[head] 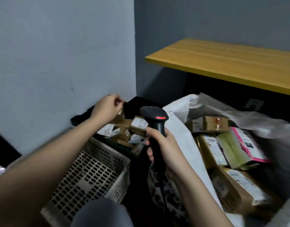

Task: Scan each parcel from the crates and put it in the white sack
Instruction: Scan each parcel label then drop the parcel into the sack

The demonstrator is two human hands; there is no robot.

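Note:
A black crate (137,102) in the wall corner holds several small brown parcels (137,126) with white labels. My left hand (106,108) is over the crate's left side, its fingers curled round the top of a small brown parcel (120,114) that it mostly hides. My right hand (164,145) grips the handle of a black barcode scanner (155,117), held upright between crate and sack, with a red light glowing on its head. The white sack (180,133) stands open on the right. Inside it lie several cardboard parcels (213,123) and a pink-edged mailer (245,145).
A beige perforated crate (95,169) stands in front of the black one, close to my knee (100,213). A yellow wooden tabletop (222,63) juts out above the sack. Grey walls close off the left and the back. The scanner's cable hangs down past my right wrist.

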